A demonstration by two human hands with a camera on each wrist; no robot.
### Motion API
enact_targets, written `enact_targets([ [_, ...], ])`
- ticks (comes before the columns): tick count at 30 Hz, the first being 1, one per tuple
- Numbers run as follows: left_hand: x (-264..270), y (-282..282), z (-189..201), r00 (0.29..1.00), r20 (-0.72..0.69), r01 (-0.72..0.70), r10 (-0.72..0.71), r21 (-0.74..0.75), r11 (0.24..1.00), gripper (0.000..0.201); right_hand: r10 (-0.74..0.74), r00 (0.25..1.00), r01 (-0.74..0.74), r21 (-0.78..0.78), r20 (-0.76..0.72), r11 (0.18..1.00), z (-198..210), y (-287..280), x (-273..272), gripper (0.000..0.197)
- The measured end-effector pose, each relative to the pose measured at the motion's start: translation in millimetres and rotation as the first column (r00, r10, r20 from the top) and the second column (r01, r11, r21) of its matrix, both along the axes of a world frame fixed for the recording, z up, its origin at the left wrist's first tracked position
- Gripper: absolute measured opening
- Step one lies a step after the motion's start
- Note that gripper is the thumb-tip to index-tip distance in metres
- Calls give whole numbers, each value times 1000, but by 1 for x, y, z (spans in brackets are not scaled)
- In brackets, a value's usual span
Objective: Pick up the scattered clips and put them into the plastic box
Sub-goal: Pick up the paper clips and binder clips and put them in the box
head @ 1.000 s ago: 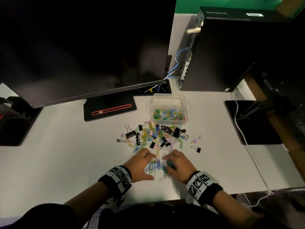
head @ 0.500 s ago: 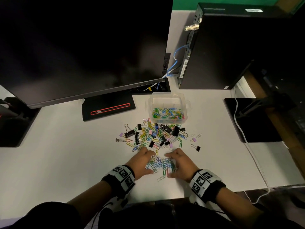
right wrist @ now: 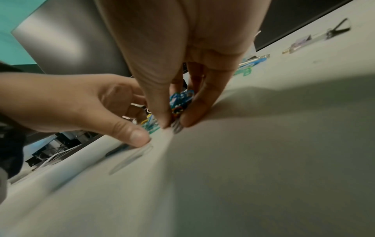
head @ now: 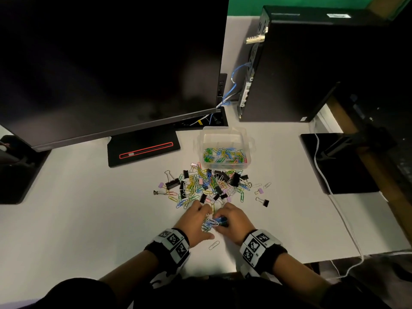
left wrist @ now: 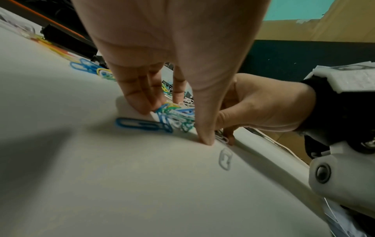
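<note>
Coloured paper clips and black binder clips (head: 207, 186) lie scattered on the white table, just in front of the clear plastic box (head: 223, 130), which holds several paper clips. Nearer the table's front edge, my left hand (head: 201, 219) and right hand (head: 223, 221) are pressed together around a small bunch of paper clips (head: 211, 223). In the left wrist view the left hand (left wrist: 174, 125) has fingers and thumb on the table either side of the bunch (left wrist: 174, 117). My right hand (right wrist: 176, 126) pinches blue clips (right wrist: 180, 99) between thumb and fingers.
A single white paper clip (head: 214, 245) lies behind the hands near the front edge. A monitor (head: 111, 63) with its black base (head: 142, 148) stands at the back left, a black computer case (head: 312, 63) at the back right. A white cable (head: 334, 201) runs down the right.
Both hands have drawn together and squeezed the spread-out clips into a tight bunch. One white clip now lies apart behind them.
</note>
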State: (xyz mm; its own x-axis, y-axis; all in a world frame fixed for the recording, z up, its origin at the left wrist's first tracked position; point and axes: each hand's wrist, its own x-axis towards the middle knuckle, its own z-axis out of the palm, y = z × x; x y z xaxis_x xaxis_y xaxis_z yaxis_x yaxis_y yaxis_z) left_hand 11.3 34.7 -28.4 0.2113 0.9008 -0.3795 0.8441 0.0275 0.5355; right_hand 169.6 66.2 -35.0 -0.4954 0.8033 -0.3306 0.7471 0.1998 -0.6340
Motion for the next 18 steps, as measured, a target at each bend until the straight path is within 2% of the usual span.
enact_targets([
  [4, 2, 4, -1, 1000, -16, 5, -5, 37, 999, 43, -33, 999, 33, 9, -13, 999, 5, 8, 5, 19],
  [8, 3, 10, -1, 995, -89, 52, -45, 76, 996, 28, -94, 995, 93, -22, -19, 995, 10, 21, 18, 17],
  [12, 7, 20, 0, 949, -275, 174, -156, 43, 984, 38, -205, 978, 203, -59, -41, 977, 16, 36, 29, 15],
  [14, 8, 23, 0, 914, -347, 228, -208, 19, 973, 44, -205, 977, 202, -63, -56, 977, 22, 48, 33, 14],
  [18, 11, 29, 0, 896, -385, 222, -222, -46, 974, 47, -240, 969, 240, -3, -63, 971, 44, 82, 33, 14],
])
